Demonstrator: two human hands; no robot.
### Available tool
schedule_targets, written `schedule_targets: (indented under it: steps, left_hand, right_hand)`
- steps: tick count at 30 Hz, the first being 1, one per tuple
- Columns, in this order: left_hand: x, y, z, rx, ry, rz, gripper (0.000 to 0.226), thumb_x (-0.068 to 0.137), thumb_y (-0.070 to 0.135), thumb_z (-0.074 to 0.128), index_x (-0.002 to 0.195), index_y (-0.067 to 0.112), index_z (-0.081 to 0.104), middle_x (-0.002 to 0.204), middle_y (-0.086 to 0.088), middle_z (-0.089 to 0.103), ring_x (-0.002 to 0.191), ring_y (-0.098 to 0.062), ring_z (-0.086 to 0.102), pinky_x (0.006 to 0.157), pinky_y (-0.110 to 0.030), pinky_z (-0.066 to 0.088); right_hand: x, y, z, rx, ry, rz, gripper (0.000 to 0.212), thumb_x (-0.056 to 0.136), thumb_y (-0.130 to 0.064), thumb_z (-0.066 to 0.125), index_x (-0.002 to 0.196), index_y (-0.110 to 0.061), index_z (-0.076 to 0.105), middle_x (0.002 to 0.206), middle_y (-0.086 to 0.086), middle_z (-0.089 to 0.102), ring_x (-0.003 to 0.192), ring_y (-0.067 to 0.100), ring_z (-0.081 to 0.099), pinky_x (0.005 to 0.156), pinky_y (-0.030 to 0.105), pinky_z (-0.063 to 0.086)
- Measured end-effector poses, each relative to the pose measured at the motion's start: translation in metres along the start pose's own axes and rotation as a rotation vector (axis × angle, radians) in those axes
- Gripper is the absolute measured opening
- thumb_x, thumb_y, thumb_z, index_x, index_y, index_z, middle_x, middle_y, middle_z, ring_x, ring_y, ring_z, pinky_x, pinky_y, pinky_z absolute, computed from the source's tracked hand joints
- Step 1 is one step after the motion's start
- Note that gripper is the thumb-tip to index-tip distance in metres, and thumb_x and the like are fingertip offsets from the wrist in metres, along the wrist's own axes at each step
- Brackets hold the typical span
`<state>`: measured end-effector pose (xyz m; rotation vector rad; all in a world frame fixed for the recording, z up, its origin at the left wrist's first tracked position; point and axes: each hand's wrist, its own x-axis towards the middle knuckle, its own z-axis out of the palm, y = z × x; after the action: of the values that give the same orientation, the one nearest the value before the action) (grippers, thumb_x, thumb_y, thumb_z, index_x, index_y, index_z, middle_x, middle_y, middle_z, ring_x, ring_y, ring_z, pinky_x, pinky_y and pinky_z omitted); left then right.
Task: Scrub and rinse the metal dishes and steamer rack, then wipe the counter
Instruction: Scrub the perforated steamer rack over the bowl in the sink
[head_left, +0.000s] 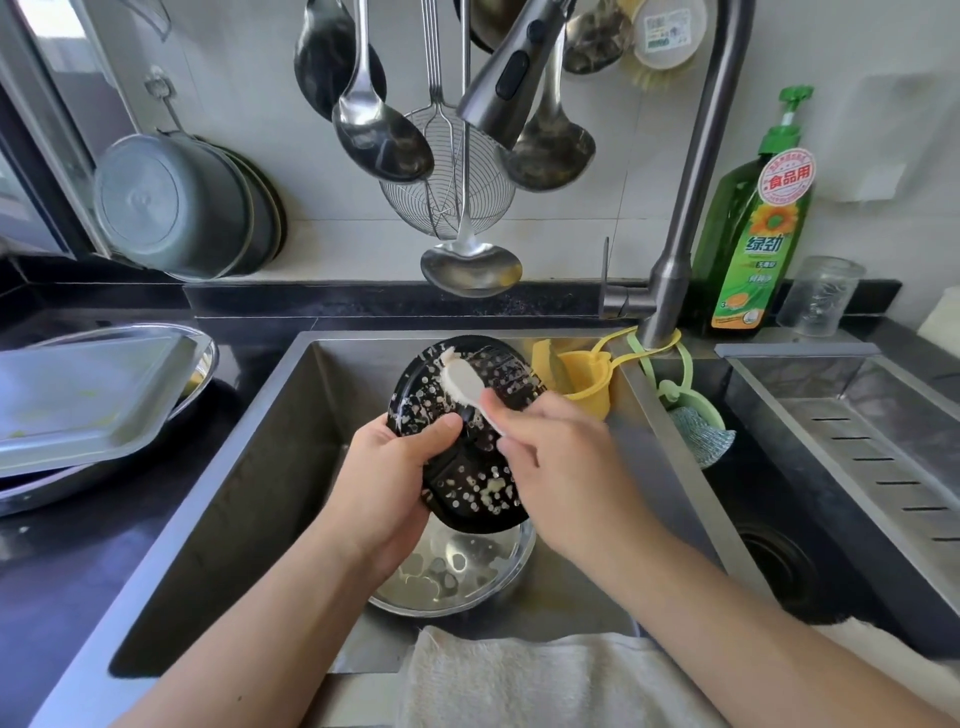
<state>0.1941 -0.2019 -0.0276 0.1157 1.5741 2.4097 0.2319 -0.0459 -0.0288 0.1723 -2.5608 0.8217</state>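
Left hand grips the sudsy steamer rack by its rim, fingers curled; right hand pinches a white brush; rack looks light, stiff, slippery

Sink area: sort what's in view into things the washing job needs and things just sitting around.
In use or waiting to be washed:
- steamer rack, held by left hand
- brush, held by right hand
- bowl in the sink
- tray on the counter
- towel

Lying about:
- ladles on the wall
- soap bottle
- glass jar
- yellow cup
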Motion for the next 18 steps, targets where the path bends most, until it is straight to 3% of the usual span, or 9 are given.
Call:
schedule_targets:
  steps: [4,9,13,18]
  left_hand:
    - [0.002,-0.003,0.001,0.104,0.018,0.037,0.021,0.098,-0.008,0.055,0.112,-0.004,0.071,0.110,-0.023,0.076,0.106,-0.038,0.073,0.097,-0.052,0.057]
    - [0.003,-0.010,0.001,0.267,0.008,0.057,0.014,0.097,-0.005,0.061,0.103,-0.002,0.074,0.105,-0.022,0.077,0.104,-0.042,0.073,0.101,-0.059,0.054]
    - [0.005,-0.008,-0.003,0.411,0.047,0.128,0.014,0.098,-0.002,0.063,0.101,0.005,0.075,0.098,-0.013,0.079,0.098,-0.033,0.076,0.094,-0.052,0.059]
    - [0.004,-0.011,-0.003,0.411,0.032,0.111,0.011,0.098,-0.001,0.063,0.100,0.001,0.074,0.097,-0.016,0.079,0.096,-0.033,0.076,0.093,-0.053,0.059]
  right_hand:
    - [0.017,0.021,-0.008,-0.078,0.101,0.197,0.047,0.104,-0.017,0.053,0.148,-0.034,0.049,0.090,-0.007,0.048,0.082,0.014,0.050,0.069,0.031,0.048]
    - [0.006,0.006,-0.009,0.058,0.058,0.042,0.047,0.101,-0.016,0.060,0.143,-0.036,0.052,0.082,-0.011,0.048,0.070,0.006,0.046,0.058,0.017,0.039]
    - [0.016,0.027,-0.018,-0.048,0.065,0.228,0.045,0.103,-0.019,0.057,0.144,-0.037,0.053,0.084,-0.008,0.049,0.067,0.006,0.044,0.052,0.019,0.032]
    - [0.007,0.003,-0.009,0.046,0.020,0.039,0.046,0.101,-0.017,0.059,0.143,-0.037,0.051,0.086,-0.008,0.053,0.071,0.008,0.050,0.057,0.022,0.043]
